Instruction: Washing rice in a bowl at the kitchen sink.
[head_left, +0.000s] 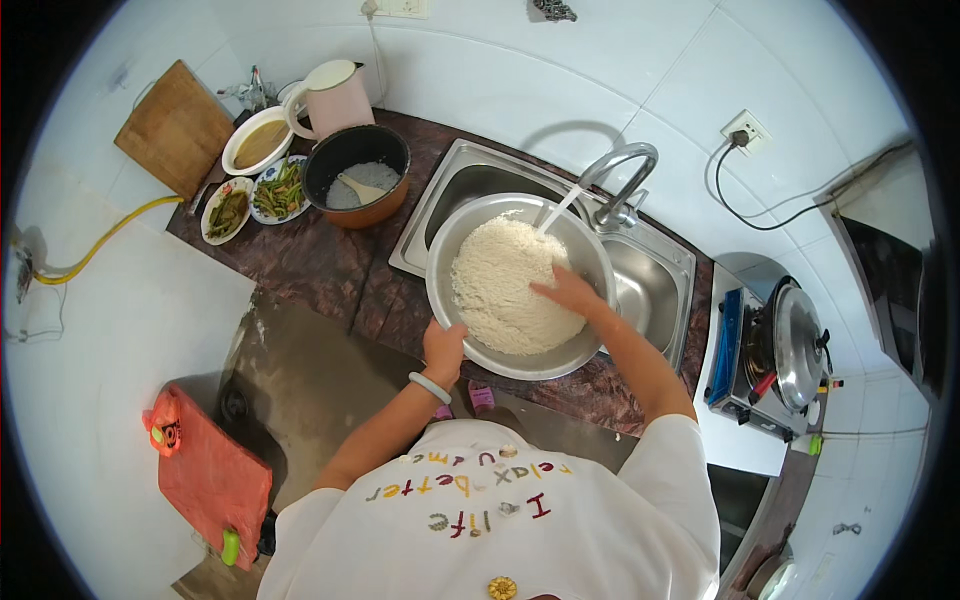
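A wide metal basin (442, 240) full of white grains that look like rice (502, 285) rests over the double-bowl steel sink (420, 255). Water runs from the curved chrome faucet (645, 169) into the back of the basin, onto the grains. My left hand (444, 349), with a pale bangle at the wrist, grips the basin's near left rim, thumb over the edge. My right hand (570, 289) lies at the right side of the grains, fingers spread and the fingertips touching or just in them. Nothing is seen held in it.
On the counter at left stand a pot (367, 217) of cooked rice with a paddle, two plates of green food, a bowl (229, 161) of brownish liquid, a pink kettle (345, 105) and a wooden cutting board (176, 127). At right, a lidded pan (799, 349) sits on a gas stove (727, 360).
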